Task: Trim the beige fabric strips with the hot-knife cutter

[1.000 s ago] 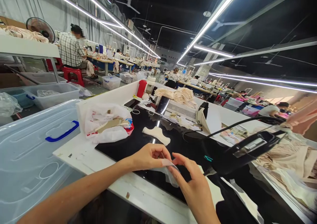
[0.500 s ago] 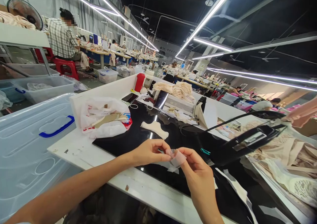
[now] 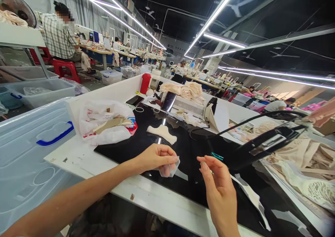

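Observation:
My left hand [image 3: 159, 160] pinches a small translucent piece of thin film [image 3: 173, 170] between thumb and fingers, over the black tabletop. To its right, my right hand [image 3: 218, 181] is apart from the film, with thumb and forefinger tips drawn together; anything between them is too small to make out. Ahead of my hands lies a cream fabric piece [image 3: 162, 133]. A turquoise thread snip [image 3: 217, 156] lies just beyond my right fingers. Another pale translucent scrap [image 3: 181, 174] rests on the black surface [image 3: 141, 149] beside the held film.
A plastic bag of scraps [image 3: 107, 125] stands at left, near a clear bin with a blue handle [image 3: 54, 135]. A dark machine arm [image 3: 269, 146] and beige fabric [image 3: 311, 160] are at right. Behind sit a phone [image 3: 169, 101] and fabric bundles [image 3: 183, 90]. A seated person [image 3: 59, 34] works far left.
My hands were together at the film; now they are apart. The right hand has moved right, and the film stays in my left hand. The view has shifted slightly.

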### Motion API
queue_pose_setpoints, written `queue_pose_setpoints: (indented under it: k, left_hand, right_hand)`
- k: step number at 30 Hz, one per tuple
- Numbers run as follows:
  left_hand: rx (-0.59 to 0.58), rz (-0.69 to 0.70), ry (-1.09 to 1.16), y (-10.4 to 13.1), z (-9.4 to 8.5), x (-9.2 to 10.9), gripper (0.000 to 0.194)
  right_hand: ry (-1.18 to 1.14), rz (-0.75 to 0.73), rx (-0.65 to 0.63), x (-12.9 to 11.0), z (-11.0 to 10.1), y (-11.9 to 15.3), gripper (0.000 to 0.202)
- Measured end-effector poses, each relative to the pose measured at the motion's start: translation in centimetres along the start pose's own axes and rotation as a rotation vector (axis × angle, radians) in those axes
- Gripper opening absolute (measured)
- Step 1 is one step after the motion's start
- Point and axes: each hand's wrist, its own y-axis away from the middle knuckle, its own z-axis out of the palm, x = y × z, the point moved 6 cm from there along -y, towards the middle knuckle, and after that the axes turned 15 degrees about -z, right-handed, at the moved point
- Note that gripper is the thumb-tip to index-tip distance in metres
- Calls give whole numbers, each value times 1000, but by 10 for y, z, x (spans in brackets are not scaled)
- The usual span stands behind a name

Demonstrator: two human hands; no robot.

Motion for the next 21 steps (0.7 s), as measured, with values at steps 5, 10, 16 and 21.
queue_pose_setpoints:
  k: [5, 10, 16, 21]
  left_hand:
    - [-24, -30, -41, 0, 3, -4, 46]
    - [6, -39, -38, -2, 2, -7, 46]
    - [66, -44, -52, -4, -2, -11, 48]
    - [165, -28, -139, -3, -5, -8, 42]
  right_hand:
    - [-147, -100, -275, 3, 33, 14, 33]
    - [-225, -94, -386, 9, 53, 19, 25]
    - [-232, -43, -354, 5, 52, 8, 28]
    - [-185, -13, -334, 11, 51, 2, 28]
